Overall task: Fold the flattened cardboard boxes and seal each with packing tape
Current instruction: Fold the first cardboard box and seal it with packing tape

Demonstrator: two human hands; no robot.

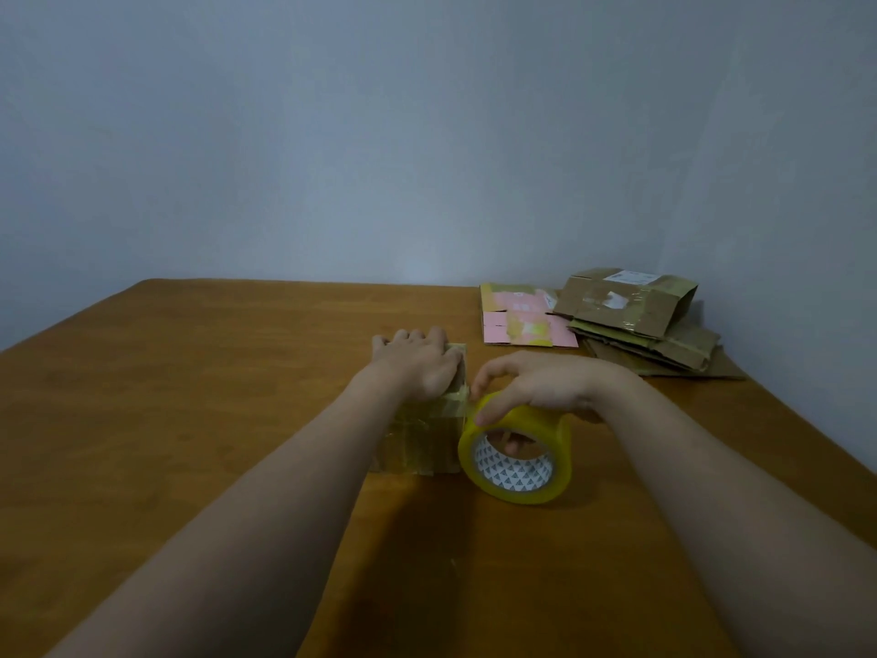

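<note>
Near the middle of the bench (pixel 190 420), the small box (pixel 417 439) sat under the left grip (pixel 422 368), spread flat on its top, while the right grip (pixel 541 387), curled round the tape roll (pixel 562 448), was just beside the box's right side.

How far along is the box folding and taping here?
Done: one small box stands folded on the table, its near side already shiny with tape. In hand: the left hand presses its top while the right hand grips the tape roll beside it, a strip running to the box's top edge. Left: a pink flat carton and a pile of brown flat boxes at the far right, not yet folded.
</note>
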